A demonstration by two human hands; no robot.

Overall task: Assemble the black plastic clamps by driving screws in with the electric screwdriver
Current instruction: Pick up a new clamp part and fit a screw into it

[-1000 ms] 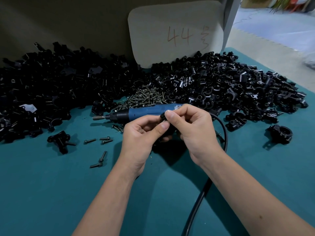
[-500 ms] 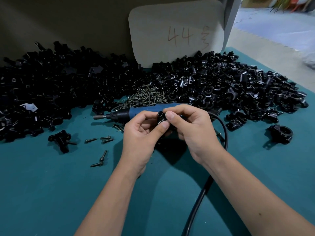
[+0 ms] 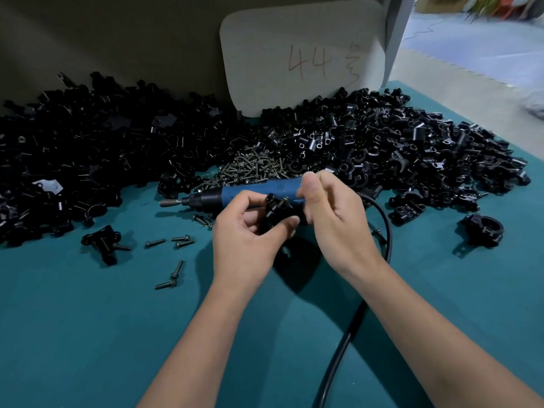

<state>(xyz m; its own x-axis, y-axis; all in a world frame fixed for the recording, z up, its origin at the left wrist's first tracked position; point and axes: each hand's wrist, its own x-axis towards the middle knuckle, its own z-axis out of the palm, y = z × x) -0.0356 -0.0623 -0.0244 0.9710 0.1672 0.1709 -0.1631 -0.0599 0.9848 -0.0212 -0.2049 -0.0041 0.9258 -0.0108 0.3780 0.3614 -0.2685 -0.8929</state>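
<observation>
My left hand (image 3: pixel 244 240) grips a small black clamp (image 3: pixel 278 212) above the teal table. My right hand (image 3: pixel 338 219) is close against the clamp's right side. Its thumb and forefinger are pinched together just above the clamp and blurred, so I cannot tell whether they hold anything. The blue electric screwdriver (image 3: pixel 253 192) lies on the table right behind both hands, tip pointing left, with neither hand on it. A heap of dark screws (image 3: pixel 253 166) lies just beyond it. A few loose screws (image 3: pixel 182 241) lie to the left of my left hand.
Big heaps of black clamp parts fill the back left (image 3: pixel 88 154) and back right (image 3: pixel 397 148). One clamp piece (image 3: pixel 101 241) lies at the left and a round clamp (image 3: pixel 482 231) at the right. The screwdriver's black cable (image 3: pixel 338 354) runs under my right forearm. A cardboard sign (image 3: pixel 303 54) stands behind.
My right hand's thumb and forefinger have lifted off the clamp's top and pinched together above it. The left hand has turned the clamp a little, showing more of it. The screwdriver has not moved.
</observation>
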